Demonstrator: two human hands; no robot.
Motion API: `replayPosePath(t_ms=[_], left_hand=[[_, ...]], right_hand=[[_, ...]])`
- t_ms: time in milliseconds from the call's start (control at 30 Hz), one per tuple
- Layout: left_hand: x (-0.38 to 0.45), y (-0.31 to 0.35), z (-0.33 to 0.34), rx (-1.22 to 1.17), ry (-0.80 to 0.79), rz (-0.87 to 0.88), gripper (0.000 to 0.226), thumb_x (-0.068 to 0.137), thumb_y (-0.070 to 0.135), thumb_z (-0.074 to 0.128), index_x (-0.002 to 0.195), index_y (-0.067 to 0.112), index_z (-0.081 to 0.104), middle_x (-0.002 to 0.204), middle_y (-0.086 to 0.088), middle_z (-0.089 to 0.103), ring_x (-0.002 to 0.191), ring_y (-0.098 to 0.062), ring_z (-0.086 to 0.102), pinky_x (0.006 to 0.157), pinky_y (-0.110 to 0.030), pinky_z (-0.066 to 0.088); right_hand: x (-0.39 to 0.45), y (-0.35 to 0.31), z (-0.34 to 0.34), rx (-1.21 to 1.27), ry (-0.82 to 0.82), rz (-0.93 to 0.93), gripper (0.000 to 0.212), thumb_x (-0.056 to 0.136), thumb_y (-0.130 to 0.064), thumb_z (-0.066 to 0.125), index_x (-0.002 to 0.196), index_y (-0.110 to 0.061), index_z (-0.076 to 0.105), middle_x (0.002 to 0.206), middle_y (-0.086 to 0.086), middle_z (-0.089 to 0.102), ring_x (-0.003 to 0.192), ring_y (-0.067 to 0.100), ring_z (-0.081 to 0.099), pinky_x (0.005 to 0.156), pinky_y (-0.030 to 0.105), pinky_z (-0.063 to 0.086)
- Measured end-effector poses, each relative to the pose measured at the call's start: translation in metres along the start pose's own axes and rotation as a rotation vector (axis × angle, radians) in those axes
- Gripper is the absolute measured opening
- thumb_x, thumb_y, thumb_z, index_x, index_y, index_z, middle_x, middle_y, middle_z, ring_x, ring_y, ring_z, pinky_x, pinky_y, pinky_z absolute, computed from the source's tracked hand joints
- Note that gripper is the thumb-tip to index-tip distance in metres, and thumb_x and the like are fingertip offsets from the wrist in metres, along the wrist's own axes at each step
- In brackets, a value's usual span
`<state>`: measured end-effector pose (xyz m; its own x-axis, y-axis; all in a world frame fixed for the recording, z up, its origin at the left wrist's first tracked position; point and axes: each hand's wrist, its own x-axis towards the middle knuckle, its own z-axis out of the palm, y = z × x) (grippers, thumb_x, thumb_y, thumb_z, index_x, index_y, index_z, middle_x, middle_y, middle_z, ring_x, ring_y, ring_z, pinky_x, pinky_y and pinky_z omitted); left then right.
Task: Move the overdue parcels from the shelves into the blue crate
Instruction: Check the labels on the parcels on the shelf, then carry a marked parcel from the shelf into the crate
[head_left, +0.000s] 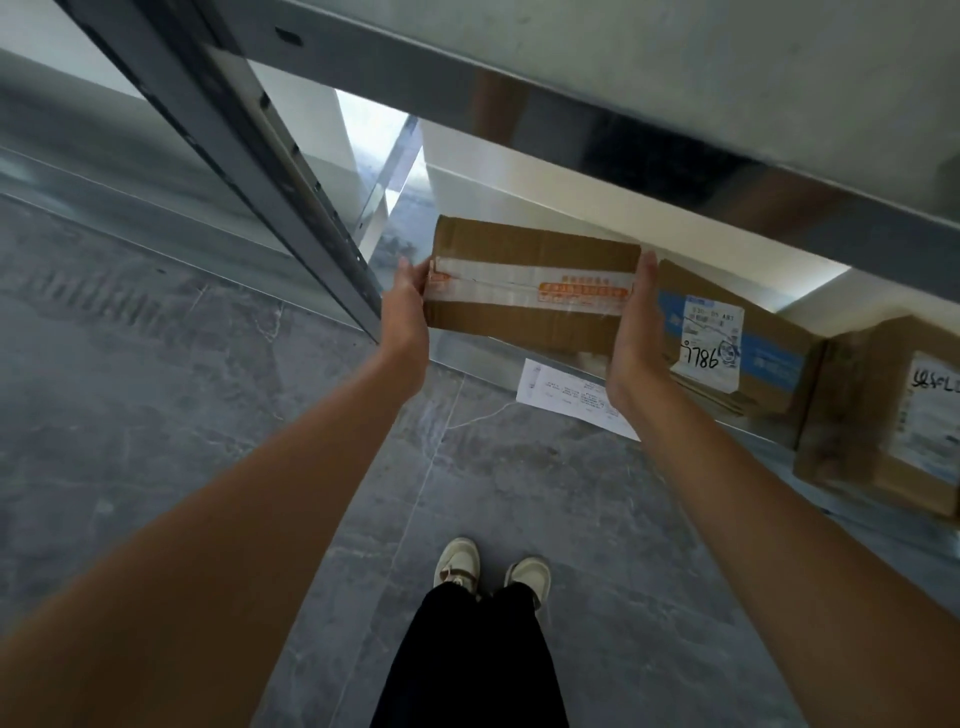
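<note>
Though fingers hidden, parcel (530, 283) apparently between palms.

At right of center, the white label (710, 343) on a brown box (748, 353) bears handwritten digits, upside down, about "7986", while print on the floor sheet (566, 397) and the orange tape (582, 293) is too blurred to read.

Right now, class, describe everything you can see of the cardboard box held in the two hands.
The cardboard box is a flat, brown, rectangular parcel, creased on top and sealed lengthwise with clear tape carrying orange print. It is held roughly level in front of the low shelf, above the grey floor. The left hand grips its left end and the right hand its right end; nothing else touches it.
</note>
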<state>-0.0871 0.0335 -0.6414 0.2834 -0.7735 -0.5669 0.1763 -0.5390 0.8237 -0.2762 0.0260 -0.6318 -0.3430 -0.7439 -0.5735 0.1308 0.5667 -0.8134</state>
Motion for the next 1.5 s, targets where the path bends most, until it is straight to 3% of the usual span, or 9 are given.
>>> replayPosePath(t_ms=[200,300,467,633,767,1067,1167,1333,1500], left_hand=[[-0.011,0.001,-0.007,-0.062,-0.011,-0.021,0.055,0.105,0.042,0.016,0.128,0.017,0.060,0.123,-0.010,0.065,0.117,-0.021,0.059,0.111,-0.040,0.038],[-0.015,0.011,-0.009,-0.087,0.020,-0.010,0.043,0.106,0.035,0.024,0.136,0.020,0.050,0.122,-0.005,0.064,0.113,-0.019,0.059,0.104,-0.034,0.043],[-0.015,0.030,-0.009,-0.066,0.037,0.005,0.040,0.102,0.025,0.024,0.096,0.027,0.064,0.096,0.006,0.068,0.099,-0.010,0.060,0.092,-0.031,0.036],[-0.017,0.034,0.000,0.037,-0.001,-0.002,0.047,0.106,0.031,0.017,0.119,0.021,0.061,0.093,0.013,0.065,0.078,0.006,0.055,0.063,-0.016,0.033],[-0.022,0.034,0.004,0.084,-0.016,-0.052,0.045,0.106,0.035,0.017,0.097,0.028,0.061,0.068,0.016,0.061,0.050,0.010,0.059,0.057,-0.020,0.037],[-0.021,0.048,0.000,0.155,-0.162,0.001,0.031,0.098,0.022,0.043,0.116,0.022,0.068,0.105,0.012,0.069,0.108,-0.011,0.059,0.096,-0.034,0.041],[-0.018,0.066,-0.004,0.188,-0.227,-0.028,0.030,0.097,0.015,0.046,0.116,0.023,0.068,0.108,0.004,0.070,0.106,-0.017,0.063,0.095,-0.043,0.052],[-0.021,0.067,-0.002,0.041,-0.119,0.002,0.043,0.093,0.034,0.060,0.131,0.019,0.047,0.103,0.002,0.067,0.091,-0.012,0.068,0.070,-0.024,0.057],[-0.026,0.050,0.007,-0.074,-0.073,-0.032,0.067,0.082,0.055,0.063,0.134,0.017,0.044,0.113,-0.006,0.070,0.099,-0.023,0.070,0.085,-0.046,0.058]], right_hand=[[-0.010,0.005,0.006,-0.021,-0.040,-0.011,0.041,0.091,-0.066,0.039,0.101,-0.032,0.058,0.111,0.001,0.064,0.102,0.012,0.061,0.100,0.036,0.046],[-0.014,0.000,-0.005,0.045,-0.072,-0.004,0.035,0.092,-0.064,0.042,0.100,-0.035,0.059,0.113,0.001,0.066,0.109,0.017,0.062,0.105,0.047,0.045],[-0.025,-0.008,-0.025,0.092,-0.143,0.025,0.049,0.095,-0.061,0.039,0.122,-0.026,0.061,0.114,0.002,0.070,0.108,0.018,0.066,0.100,0.045,0.050],[-0.030,-0.006,-0.026,0.025,-0.140,0.109,0.059,0.090,-0.072,0.032,0.113,-0.030,0.065,0.107,-0.001,0.071,0.105,0.019,0.065,0.102,0.046,0.047],[-0.031,-0.001,-0.024,0.022,-0.121,0.172,0.073,0.087,-0.076,0.031,0.130,-0.024,0.058,0.121,0.004,0.065,0.113,0.022,0.060,0.105,0.049,0.042],[-0.036,0.001,-0.038,0.094,-0.052,0.342,0.068,0.085,-0.077,0.037,0.123,-0.025,0.057,0.097,0.001,0.064,0.093,0.019,0.060,0.084,0.040,0.049],[-0.049,0.006,-0.044,0.264,-0.102,0.449,0.050,0.086,-0.070,0.046,0.098,-0.023,0.060,0.102,0.010,0.063,0.096,0.026,0.060,0.087,0.046,0.052],[-0.067,0.023,-0.036,0.372,-0.224,0.418,0.040,0.092,-0.050,0.053,0.108,-0.015,0.064,0.108,0.021,0.065,0.091,0.034,0.071,0.084,0.058,0.055],[-0.068,0.040,-0.028,0.333,-0.225,0.439,0.041,0.090,-0.049,0.058,0.115,-0.017,0.063,0.116,0.017,0.065,0.096,0.032,0.070,0.077,0.050,0.059]])
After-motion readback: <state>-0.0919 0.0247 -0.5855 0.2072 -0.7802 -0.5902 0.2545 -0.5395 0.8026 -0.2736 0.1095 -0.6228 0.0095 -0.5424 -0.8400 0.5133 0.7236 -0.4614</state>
